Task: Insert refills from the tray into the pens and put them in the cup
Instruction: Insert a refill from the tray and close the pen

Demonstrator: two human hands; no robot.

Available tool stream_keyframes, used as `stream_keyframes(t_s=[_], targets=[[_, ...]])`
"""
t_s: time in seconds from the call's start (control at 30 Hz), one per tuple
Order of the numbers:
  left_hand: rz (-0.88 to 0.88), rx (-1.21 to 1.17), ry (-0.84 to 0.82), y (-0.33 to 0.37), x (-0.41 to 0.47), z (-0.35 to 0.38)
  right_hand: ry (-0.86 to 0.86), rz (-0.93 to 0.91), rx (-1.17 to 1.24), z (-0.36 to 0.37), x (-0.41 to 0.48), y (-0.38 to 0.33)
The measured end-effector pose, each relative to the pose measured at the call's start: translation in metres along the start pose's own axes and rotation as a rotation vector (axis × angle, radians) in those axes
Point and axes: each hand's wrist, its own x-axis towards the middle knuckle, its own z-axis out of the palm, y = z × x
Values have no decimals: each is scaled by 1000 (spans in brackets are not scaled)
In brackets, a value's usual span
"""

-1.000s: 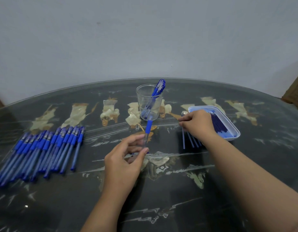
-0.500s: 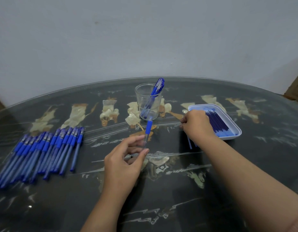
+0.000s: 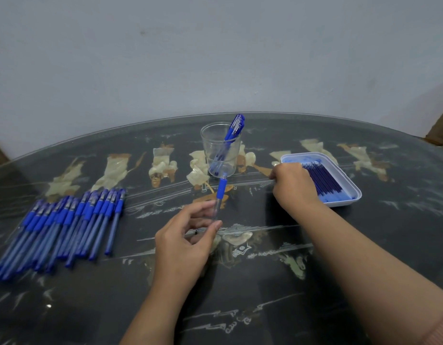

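Observation:
My left hand pinches a pen with a clear barrel and blue grip, its tip pointing away toward the clear cup. The cup holds a couple of capped blue pens. My right hand rests knuckles up on the left corner of the white tray, fingers curled over the dark blue refills. What its fingers hold is hidden.
Several blue pens lie in a row on the left of the dark glass table. A pale wall rises behind the table's far edge.
My right hand has moved right and away, onto the tray; the refills that stuck out below it over the table no longer show. My left hand holds the pen still.

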Motion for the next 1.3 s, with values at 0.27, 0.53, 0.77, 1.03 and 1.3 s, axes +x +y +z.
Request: stream_keyframes(t_s=[0.27,0.53,0.77,1.03,1.3], targets=[[-8,-15,8,1,-1,0,127,81,415,-1,-7,7],[-8,-4,23,1,-2,1,160,297,487,-23,-7,43],[-5,24,26,3,-3,2,6,276,374,-9,-1,56],[1,45,11,2,-3,2,-13,275,324,-5,0,57],[23,48,8,2,-4,3,-20,308,239,-7,-1,51]])
